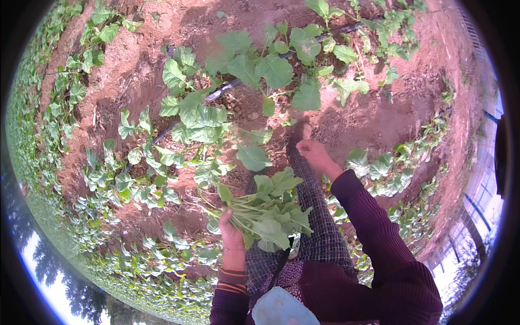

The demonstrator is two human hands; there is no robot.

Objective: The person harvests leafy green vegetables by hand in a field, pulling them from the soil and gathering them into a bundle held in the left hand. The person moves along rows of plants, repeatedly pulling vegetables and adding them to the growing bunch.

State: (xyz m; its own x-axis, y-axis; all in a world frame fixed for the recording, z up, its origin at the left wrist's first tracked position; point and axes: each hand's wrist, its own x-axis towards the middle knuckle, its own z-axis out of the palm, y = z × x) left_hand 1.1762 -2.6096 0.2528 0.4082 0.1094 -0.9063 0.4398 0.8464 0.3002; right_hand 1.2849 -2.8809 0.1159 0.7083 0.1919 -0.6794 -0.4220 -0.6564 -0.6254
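Note:
My left hand point(230, 232) grips a bunch of leafy greens point(270, 215) by its stalks, in front of my lap. The thin pale root ends stick out to the left, and the broad leaves fan out to the right. My right hand point(317, 156) is raised over my right lower leg, its fingers curled together with nothing visible in them. Just beyond that hand my bare foot point(305, 126) rests on the soil. Ahead of me grow leafy plants point(260, 67) of a similar kind, rooted in the ground.
A black irrigation pipe point(222, 91) runs diagonally through the plant row. Reddish soil point(122, 67) lies between the rows. More plants point(382, 172) grow to my right and behind at left. A fence point(481, 203) stands at the far right edge.

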